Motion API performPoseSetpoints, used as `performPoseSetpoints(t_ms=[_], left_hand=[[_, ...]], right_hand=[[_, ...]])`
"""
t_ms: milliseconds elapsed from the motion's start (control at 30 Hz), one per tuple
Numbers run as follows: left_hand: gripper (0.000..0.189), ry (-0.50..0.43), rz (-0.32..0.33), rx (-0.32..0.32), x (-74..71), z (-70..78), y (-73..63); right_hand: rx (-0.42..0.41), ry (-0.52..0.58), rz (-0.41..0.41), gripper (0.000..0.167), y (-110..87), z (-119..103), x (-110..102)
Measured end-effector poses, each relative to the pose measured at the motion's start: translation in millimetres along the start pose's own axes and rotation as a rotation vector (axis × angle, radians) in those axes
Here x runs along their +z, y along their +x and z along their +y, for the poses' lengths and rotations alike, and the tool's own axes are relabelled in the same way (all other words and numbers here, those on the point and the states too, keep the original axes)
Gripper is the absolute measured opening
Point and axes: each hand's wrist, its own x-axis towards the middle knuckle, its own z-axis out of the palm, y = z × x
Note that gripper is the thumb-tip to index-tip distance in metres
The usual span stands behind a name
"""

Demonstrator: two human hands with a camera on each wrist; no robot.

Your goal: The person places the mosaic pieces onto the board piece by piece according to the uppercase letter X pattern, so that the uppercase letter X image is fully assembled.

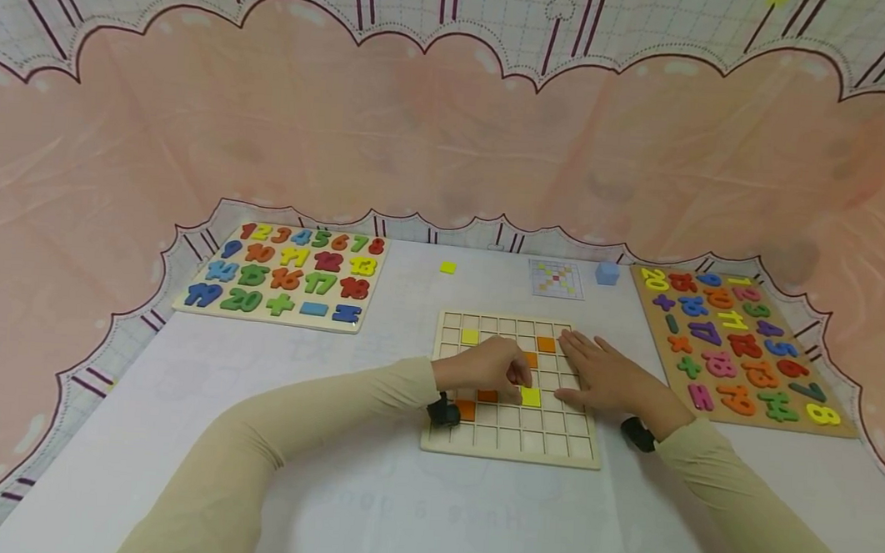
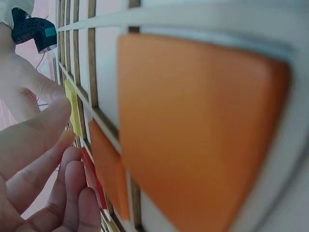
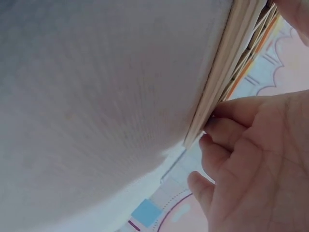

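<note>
A wooden grid board (image 1: 509, 440) lies flat, with orange tiles (image 1: 546, 345) and a yellow tile (image 1: 470, 336) set in its squares. My left hand (image 1: 486, 366) reaches over the middle of it. Its thumb and forefinger pinch at the edge of another yellow tile (image 2: 73, 107), which sits in the grid. Beneath the curled fingers the left wrist view shows a red tile (image 2: 94, 176), and a large orange tile (image 2: 193, 121) close up. My right hand (image 1: 606, 377) rests on the board's right side with its fingers extended, some of them against the edge.
Behind the board lie a loose yellow tile (image 1: 448, 268), a printed pattern card (image 1: 557, 278) and a blue cube (image 1: 607, 273). Number puzzle boards stand on both sides, one at left (image 1: 305, 325) and one at right (image 1: 773, 425). A patterned cloth (image 1: 449, 143) hangs behind.
</note>
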Motion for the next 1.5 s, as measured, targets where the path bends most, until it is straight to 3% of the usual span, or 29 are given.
performPoseSetpoints(t_ms=[333, 633, 867, 1067, 1333, 1500], left_hand=[[0.018, -0.075, 0.011, -0.034, -14.2, -8.2, -6.9], [0.023, -0.134, 0.064, -0.039, -49.7, -33.2, -11.6], [0.029, -0.179, 0.183, -0.13, -84.1, -60.3, -13.4], [0.036, -0.223, 0.307, -0.219, -106.2, -89.4, -6.5], [0.039, -0.264, 0.444, -0.319, -118.1, -134.0, -0.2], [0.04, -0.289, 0.481, -0.376, -119.8, -150.0, -0.8]], right_hand=[[0.032, 0.006, -0.023, 0.089, 3.8, 2, -5], [0.042, 0.01, -0.032, 0.087, 1.8, 1, -11], [0.038, 0.006, -0.025, 0.087, 1.6, 4, -9], [0.042, 0.006, -0.019, 0.088, 1.1, 5, -8], [0.035, 0.011, -0.011, 0.089, 1.7, 4, -5], [0.024, 0.012, 0.004, 0.089, 2.3, 4, -4]])
